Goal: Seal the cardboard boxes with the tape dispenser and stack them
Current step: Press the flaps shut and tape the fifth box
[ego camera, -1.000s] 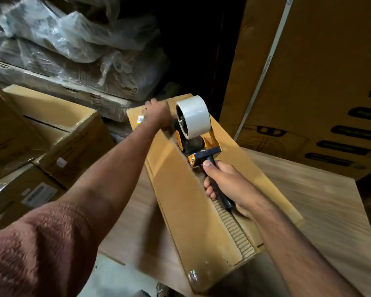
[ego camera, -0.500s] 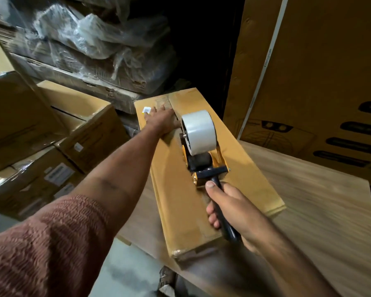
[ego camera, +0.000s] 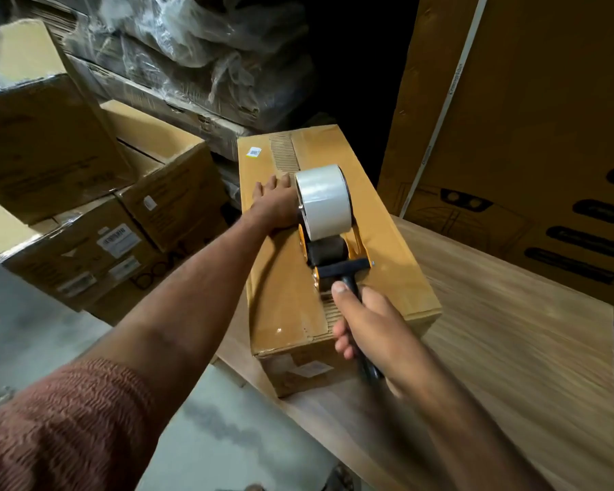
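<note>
Head view: box (ego camera: 284, 303) on wooden table (ego camera: 511, 349); left hand (ego camera: 275, 202) flat, right hand (ego camera: 373, 327) grips dispenser (ego camera: 330, 239).

Dim storeroom, grey floor.
Wooden desk (ego camera: 511, 349) lower right; grey floor (ego camera: 32, 331) lower left; plastic-wrapped bundles (ego camera: 199, 47) upper centre; black gap (ego camera: 362, 83) beside a tall carton (ego camera: 546, 118), upper right.

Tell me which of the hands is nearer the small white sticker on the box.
Left. The left hand lies flat on the box just below the sticker; the right hand grips the tape dispenser handle at the near end.
</note>
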{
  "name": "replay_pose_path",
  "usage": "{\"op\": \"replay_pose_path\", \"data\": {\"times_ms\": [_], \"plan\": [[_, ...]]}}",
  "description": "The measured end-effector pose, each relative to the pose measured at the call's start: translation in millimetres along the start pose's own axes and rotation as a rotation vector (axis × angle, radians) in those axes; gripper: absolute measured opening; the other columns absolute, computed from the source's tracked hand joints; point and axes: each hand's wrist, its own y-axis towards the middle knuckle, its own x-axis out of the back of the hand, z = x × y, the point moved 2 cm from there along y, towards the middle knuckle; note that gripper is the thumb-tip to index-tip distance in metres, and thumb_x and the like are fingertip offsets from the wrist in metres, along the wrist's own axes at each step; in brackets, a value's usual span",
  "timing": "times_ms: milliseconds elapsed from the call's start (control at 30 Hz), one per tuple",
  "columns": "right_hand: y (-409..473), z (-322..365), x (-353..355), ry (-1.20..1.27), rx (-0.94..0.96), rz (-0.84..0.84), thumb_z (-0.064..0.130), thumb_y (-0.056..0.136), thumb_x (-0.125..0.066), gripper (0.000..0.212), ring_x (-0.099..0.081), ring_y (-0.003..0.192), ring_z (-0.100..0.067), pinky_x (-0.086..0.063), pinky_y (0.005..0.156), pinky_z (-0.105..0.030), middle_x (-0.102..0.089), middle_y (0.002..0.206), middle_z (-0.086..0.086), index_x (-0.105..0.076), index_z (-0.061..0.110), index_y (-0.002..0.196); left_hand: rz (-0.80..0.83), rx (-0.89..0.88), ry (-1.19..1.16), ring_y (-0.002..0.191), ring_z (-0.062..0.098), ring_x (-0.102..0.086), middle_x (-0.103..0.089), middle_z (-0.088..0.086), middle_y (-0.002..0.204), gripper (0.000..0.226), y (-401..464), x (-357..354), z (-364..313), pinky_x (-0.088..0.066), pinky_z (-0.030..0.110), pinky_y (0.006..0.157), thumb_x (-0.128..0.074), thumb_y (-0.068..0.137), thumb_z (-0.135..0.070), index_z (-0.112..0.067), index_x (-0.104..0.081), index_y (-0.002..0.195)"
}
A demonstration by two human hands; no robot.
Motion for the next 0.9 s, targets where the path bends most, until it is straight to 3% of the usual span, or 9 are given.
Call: {"op": "replay_pose_path", "data": {"times_ms": [133,267,433,700,767,833,900], "plan": [[-40,-18,7,0.050,-0.012,-0.004,0.042,0.102,-0.044,0.034,-0.054,0.054,-0.009,-0.045,0.053,-0.024,-0.058,0.071,-0.005,-0.058,0.011,0.103,-0.061,0.018,-0.081,0.151,0.038,-0.008,-0.014,0.013,0.164,0.066,-6,-2,-2,-0.003,0.060,0.120,-0.052,0.096,-0.047,-0.026,-0.027,0.154],[-49,-22,6,0.064,-0.010,-0.014,0.042,0.101,-0.045,0.032,-0.054,0.054,-0.010,-0.045,0.052,-0.024,-0.058,0.073,-0.007,-0.058,0.013,0.105,-0.197,-0.005,-0.128,0.138,0.039,-0.033,-0.038,0.017,0.150,0.055,-33,-3,-13,-0.023,0.054,0.117,-0.054,0.096,-0.035,-0.013,-0.042,0.146],[-51,-21,3,0.075,0.000,-0.042,0.042,0.102,-0.047,0.032,-0.054,0.057,-0.012,-0.044,0.049,-0.022,-0.059,0.075,-0.007,-0.055,0.013,0.112,-0.071,-0.082,-0.100,0.150,0.038,-0.012,-0.020,0.008,0.164,0.062,-54,-32,-11,-0.008,0.060,0.120,-0.053,0.096,-0.040,-0.029,-0.031,0.153],[-128,-46,7,0.031,0.011,-0.118,0.040,0.102,-0.046,0.029,-0.056,0.055,-0.009,-0.046,0.051,-0.022,-0.060,0.069,-0.002,-0.059,0.014,0.103,-0.195,-0.046,-0.157,0.141,0.039,-0.029,-0.040,0.014,0.150,0.051,-77,-29,-22,-0.012,0.063,0.117,-0.048,0.097,-0.050,-0.028,-0.048,0.143],[-138,-56,3,0.007,0.012,-0.141,0.038,0.101,-0.048,0.028,-0.055,0.054,-0.009,-0.045,0.049,-0.020,-0.060,0.069,-0.003,-0.058,0.012,0.104,-0.270,-0.066,-0.149,0.136,0.038,-0.037,-0.044,0.014,0.147,0.045,-92,-30,-30,-0.021,0.058,0.115,-0.046,0.100,-0.042,-0.023,-0.052,0.140],[-142,-62,1,0.011,0.020,-0.154,0.035,0.100,-0.051,0.027,-0.054,0.052,-0.009,-0.044,0.048,-0.021,-0.059,0.070,-0.005,-0.057,0.010,0.106,-0.344,-0.195,-0.142,0.125,0.036,-0.048,-0.053,0.016,0.138,0.038,-107,-30,-42,-0.037,0.048,0.107,-0.049,0.099,-0.029,-0.014,-0.059,0.133],[-141,-63,4,0.010,0.014,-0.147,0.032,0.101,-0.053,0.024,-0.054,0.052,-0.010,-0.044,0.048,-0.022,-0.060,0.071,-0.006,-0.056,0.009,0.107,-0.335,-0.349,-0.185,0.117,0.035,-0.054,-0.057,0.015,0.132,0.035,-128,-32,-50,-0.044,0.042,0.098,-0.056,0.094,-0.021,-0.009,-0.064,0.126]]}}
